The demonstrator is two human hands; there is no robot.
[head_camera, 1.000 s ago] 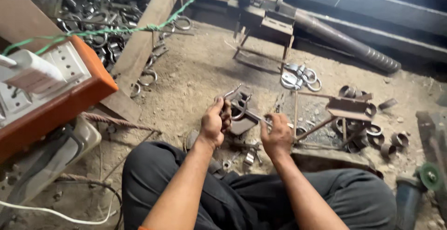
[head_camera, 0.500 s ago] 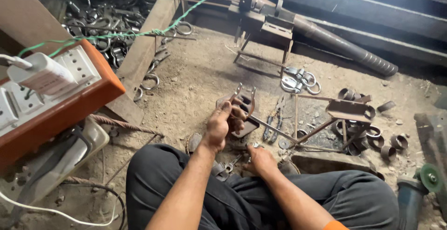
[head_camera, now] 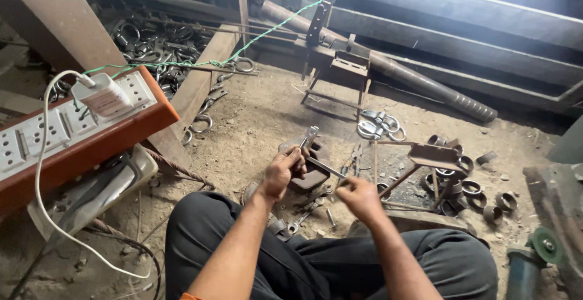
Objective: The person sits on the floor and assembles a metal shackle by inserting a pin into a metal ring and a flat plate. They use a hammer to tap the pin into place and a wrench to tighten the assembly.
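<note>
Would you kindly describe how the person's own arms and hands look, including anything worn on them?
Both forearms are bare to the elbow. The left hand and right hand wear no gloves, and no ring or watch shows. A sliver of orange fabric, perhaps a sleeve edge, appears at the left arm's upper end.

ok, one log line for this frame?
left hand: grips metal bracket | right hand: pinches thin rod reaching the bracket | near: metal rings, power strip
</note>
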